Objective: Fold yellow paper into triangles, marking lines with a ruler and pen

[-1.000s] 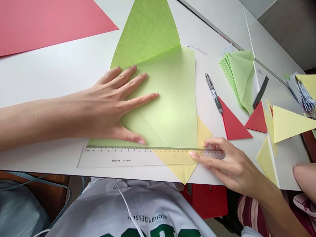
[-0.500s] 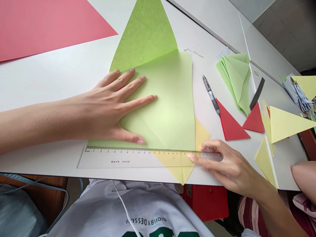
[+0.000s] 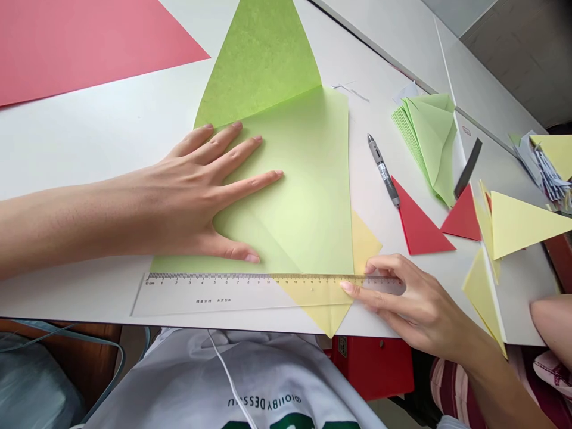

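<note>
head view, from the left: a blue-grey bag (image 3: 36, 381) sits low beside the white table (image 3: 89, 155), and above it a large pink sheet (image 3: 89, 47) lies across the far corner, narrowing to a point. the left hand (image 3: 214, 185) lies palm down, its fingers spread wide, pressing on the left part of a large green sheet (image 3: 308, 173), with the thumb tip just beyond the ruler's marked edge. the green sheet lies flat on the table in front of the person, and a darker green flap (image 3: 263, 65) rises to a peak from the crease at its far side. a clear ruler (image 3: 179, 298) lies along the sheet's near edge, its zero end poking out past the sheet's left corner. through its right half shows a yellow paper (image 3: 328, 316), which runs under the green sheet and points toward the person's white top (image 3: 250, 363). next comes a grey pen (image 3: 383, 170), slanted, its lower end touching a red triangle (image 3: 422, 223). nearer the person, the right hand (image 3: 415, 304) holds the ruler's right end, thumb on top and the other fingers curled around it. past the pen stands a fanned stack of folded green papers (image 3: 431, 143), with a dark strip (image 3: 469, 167) and a smaller red triangle (image 3: 465, 217) just beside it, then a pale yellow triangle (image 3: 525, 223) and, farthest right, a bunch of paper strips (image 3: 552, 173).
</note>
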`<state>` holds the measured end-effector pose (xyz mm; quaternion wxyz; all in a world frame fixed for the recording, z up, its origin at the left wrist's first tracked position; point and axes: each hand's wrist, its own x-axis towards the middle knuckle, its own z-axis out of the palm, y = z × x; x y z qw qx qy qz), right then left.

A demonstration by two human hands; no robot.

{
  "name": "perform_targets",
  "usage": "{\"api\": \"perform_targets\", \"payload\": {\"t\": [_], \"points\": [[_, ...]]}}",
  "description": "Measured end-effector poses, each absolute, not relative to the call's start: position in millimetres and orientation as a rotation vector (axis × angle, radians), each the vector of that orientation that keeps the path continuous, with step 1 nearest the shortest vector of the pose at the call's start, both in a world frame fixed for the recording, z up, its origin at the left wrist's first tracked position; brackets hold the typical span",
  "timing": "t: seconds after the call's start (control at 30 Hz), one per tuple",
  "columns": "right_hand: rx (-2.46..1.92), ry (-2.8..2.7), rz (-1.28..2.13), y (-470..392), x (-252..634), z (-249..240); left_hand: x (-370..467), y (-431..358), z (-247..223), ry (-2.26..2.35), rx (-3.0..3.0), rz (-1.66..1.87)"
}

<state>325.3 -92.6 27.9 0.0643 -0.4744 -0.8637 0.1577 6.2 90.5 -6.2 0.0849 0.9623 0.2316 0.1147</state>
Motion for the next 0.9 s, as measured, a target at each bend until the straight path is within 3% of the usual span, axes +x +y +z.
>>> {"api": "perform_targets", "payload": {"t": [0.67,0.9], "points": [[-1.503,-2.617,0.62,-89.6,323.8,36.4,6.4,90.2,-5.5,0.713,2.928,0.25],[-1.412,-2.679,0.488,-95.6,338.2,23.3,5.7,85.3,-0.9,0.739,2.893,0.115]]}}
